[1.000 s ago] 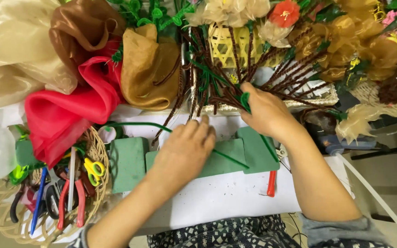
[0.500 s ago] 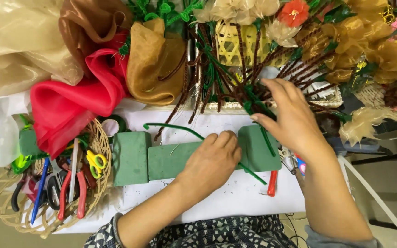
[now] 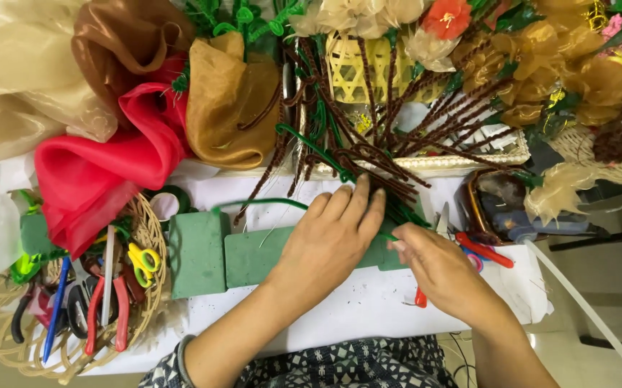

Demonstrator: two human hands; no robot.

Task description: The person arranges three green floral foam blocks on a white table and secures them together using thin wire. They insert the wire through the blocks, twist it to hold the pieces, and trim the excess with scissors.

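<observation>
Since the earlier frame the right hand (image 3: pixel 444 276) has dropped from the brown stems at upper centre to the right end of the foam (image 3: pixel 250 253), and the left hand (image 3: pixel 329 241) has slid right along it. The right fingers pinch a green wire (image 3: pixel 386 236) at the foam's edge. The left hand lies flat with fingers loose, pressing the foam down and grasping nothing. The foam sits mid-frame on a white table (image 3: pixel 354 316), mostly left of both hands. Brown stems (image 3: pixel 397 154) fan out just above the fingertips. A basket (image 3: pixel 9 345) of scissors and pliers is at lower left, red fabric (image 3: pixel 99 172) above it.
</observation>
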